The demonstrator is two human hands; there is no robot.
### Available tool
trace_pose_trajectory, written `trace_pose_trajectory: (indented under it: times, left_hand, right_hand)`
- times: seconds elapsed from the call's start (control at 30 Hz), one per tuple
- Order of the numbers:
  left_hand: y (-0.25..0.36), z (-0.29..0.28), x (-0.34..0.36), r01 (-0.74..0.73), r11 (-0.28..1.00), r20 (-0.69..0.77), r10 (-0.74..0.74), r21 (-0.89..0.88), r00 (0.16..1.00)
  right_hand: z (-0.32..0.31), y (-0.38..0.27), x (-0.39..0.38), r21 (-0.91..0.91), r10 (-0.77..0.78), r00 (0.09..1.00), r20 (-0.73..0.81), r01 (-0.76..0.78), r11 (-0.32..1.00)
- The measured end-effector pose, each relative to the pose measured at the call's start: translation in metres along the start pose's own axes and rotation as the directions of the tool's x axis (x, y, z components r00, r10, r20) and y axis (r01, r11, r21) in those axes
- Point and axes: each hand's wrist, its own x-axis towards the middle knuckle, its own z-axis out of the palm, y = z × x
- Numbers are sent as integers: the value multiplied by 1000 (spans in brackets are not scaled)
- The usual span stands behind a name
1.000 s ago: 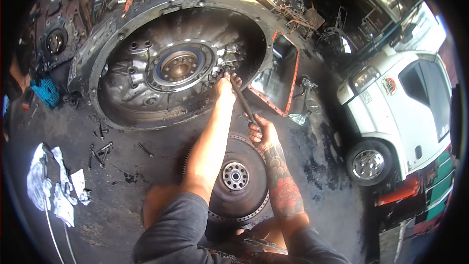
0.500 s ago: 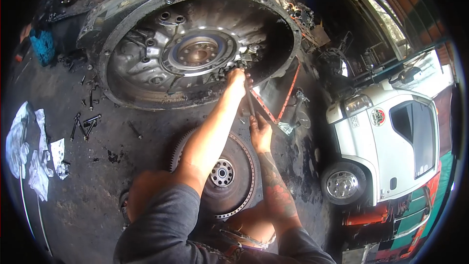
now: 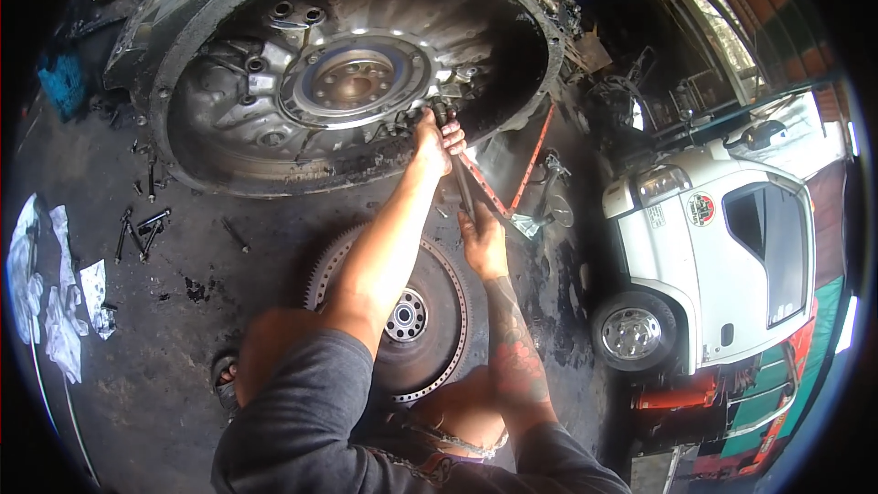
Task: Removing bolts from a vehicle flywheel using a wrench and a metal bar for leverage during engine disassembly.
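Observation:
Inside the lower right rim of a large round flywheel housing [image 3: 343,185], a dark socket-type head tops a long-handled metal wrench [image 3: 465,187]. My left hand [image 3: 439,141] is closed round its upper part, just below the head. Lower down, my right hand [image 3: 483,242] grips the handle's near end. A round hub with a ring of bolt holes [image 3: 355,82] sits in the housing's middle, left of the wrench head. The bolt or fitting under the head is too dark to make out. Below my forearms a toothed flywheel [image 3: 437,297] lies flat on the floor, partly covered.
Loose bolts [image 3: 144,230] lie on the oily floor to the left, near white rags or gloves [image 3: 66,311]. A red triangle frame [image 3: 532,157] stands right of my hands. Further right is a white truck cab [image 3: 722,256]. A blue container [image 3: 62,87] sits far left.
The view has shifted, so the housing appears larger and further left. My left hand sits slightly higher in view, its fingers showing more clearly round the wrench. Both hands keep hold.

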Motion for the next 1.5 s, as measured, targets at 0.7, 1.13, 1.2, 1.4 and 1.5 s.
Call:
trace_pose_trajectory:
  times: [0.7, 1.13, 1.2, 1.4, 1.5]
  left_hand:
    - [-14, 28, -3, -31, 934, -343, 162, 357, 925]
    - [-16, 22, -16, 5, 966, -149, 35, 258, 988]
    - [-30, 29, -29, -45, 890, -244, 173, 453, 954]
    - [-41, 24, -55, 72, 840, -345, 141, 538, 928]
    - [-39, 20, -54, 86, 897, -379, 95, 433, 921]
  right_hand:
    - [-20, -19, -2, 665, 553, 721, 418, -658, 355]
    - [-30, -18, 6, 600, 457, 719, 524, -692, 401]
    - [-25, -26, 5, 104, 212, 972, 98, -222, 969]
    - [-31, -26, 4, 332, 460, 754, 468, -633, 699]
    - [-31, -27, 1, 604, 347, 598, 722, -790, 103]
